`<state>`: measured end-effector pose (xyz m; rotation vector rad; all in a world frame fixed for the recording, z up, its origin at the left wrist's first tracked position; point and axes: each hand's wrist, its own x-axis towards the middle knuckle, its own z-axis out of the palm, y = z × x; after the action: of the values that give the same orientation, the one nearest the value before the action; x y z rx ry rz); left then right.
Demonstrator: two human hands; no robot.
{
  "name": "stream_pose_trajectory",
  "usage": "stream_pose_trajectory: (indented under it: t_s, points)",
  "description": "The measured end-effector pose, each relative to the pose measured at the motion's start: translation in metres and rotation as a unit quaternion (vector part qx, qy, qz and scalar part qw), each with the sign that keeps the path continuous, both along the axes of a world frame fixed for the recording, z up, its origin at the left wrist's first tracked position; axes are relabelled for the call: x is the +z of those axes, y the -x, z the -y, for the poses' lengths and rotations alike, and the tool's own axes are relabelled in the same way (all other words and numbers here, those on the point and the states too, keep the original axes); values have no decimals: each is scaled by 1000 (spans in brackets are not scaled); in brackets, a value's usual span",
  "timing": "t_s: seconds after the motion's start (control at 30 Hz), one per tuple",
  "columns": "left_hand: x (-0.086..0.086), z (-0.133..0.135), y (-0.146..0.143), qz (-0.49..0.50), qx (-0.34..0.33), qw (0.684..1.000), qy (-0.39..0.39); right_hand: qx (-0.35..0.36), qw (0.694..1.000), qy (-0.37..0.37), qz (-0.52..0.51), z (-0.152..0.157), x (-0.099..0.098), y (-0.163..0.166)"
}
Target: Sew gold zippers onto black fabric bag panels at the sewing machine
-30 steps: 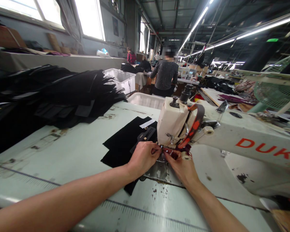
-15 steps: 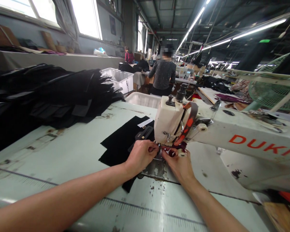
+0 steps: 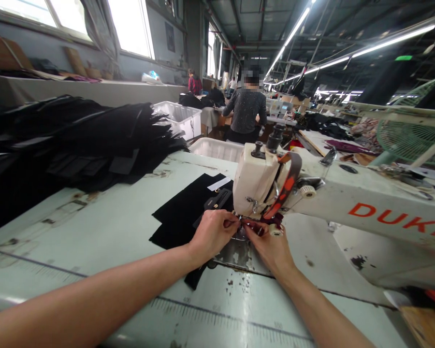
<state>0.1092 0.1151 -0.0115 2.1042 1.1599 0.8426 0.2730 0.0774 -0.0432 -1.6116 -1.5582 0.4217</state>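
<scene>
My left hand (image 3: 212, 237) is at the needle area of a white sewing machine (image 3: 252, 179), its thumb and fingertips pinched together. From the other side, my right hand (image 3: 271, 249) also pinches close to the needle, fingers curled. Whatever lies between the fingertips is too small to make out. Black fabric pieces (image 3: 181, 210) lie flat left of the needle, partly under my left hand and forearm. On them are a white strip (image 3: 219, 183) and a dark tag-like piece (image 3: 219, 199) with small metal fittings. A metal plate (image 3: 235, 253) shows below the hands.
A large heap of black fabric pieces (image 3: 76, 135) covers the table's left rear. White plastic bins (image 3: 217, 149) stand beyond the table edge. A person in a dark top (image 3: 246, 113) sits ahead, facing away. A green fan (image 3: 413, 140) is at the right.
My right fingertips have shifted slightly at the needle, while my left hand keeps nearly the same pinch. The whole view has moved a little; the fabric lies as before.
</scene>
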Motion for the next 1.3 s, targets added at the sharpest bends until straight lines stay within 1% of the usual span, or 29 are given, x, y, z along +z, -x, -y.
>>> stream_pose_trajectory:
  t_s: [0.1, 0.37, 0.53, 0.7, 0.83, 0.97, 1.07, 1.13, 1.17, 1.23, 1.3]
  points:
    - [0, 0, 0, 1, -2, 1000, 1, 3, 1000, -1, -7, 0, 0, 1]
    - [1, 0, 0, 1, -6, 1000, 1, -2, 1000, 4, -21, 4, 7, 6]
    - [0, 0, 1, 1, -9, 1000, -1, 8, 999, 5, -37, 2, 5, 4]
    - [0, -1, 1, -4, -10, 1000, -13, 9, 998, 9, -56, 1, 3, 4]
    - [1, 0, 3, -11, -14, 999, -37, -5, 997, 9, -74, 3, 7, 3]
    - [11, 8, 12, -3, -56, 996, -65, -40, 992, 4, -116, 3, 16, -8]
    - [27, 8, 24, -6, -135, 987, -90, -33, 985, 12, -168, 1, 21, -20]
    - [40, 1, 35, -55, -186, 976, -103, -20, 984, 24, -178, 0, 23, -26]
    - [45, -4, 42, -87, -200, 970, -106, -15, 985, 31, -170, 1, 24, -28]
    - [52, -15, 57, -142, -198, 964, -105, -11, 991, 44, -129, 2, 23, -31]
    - [51, -18, 72, -177, -198, 959, -102, -10, 996, 48, -72, 4, 22, -30]
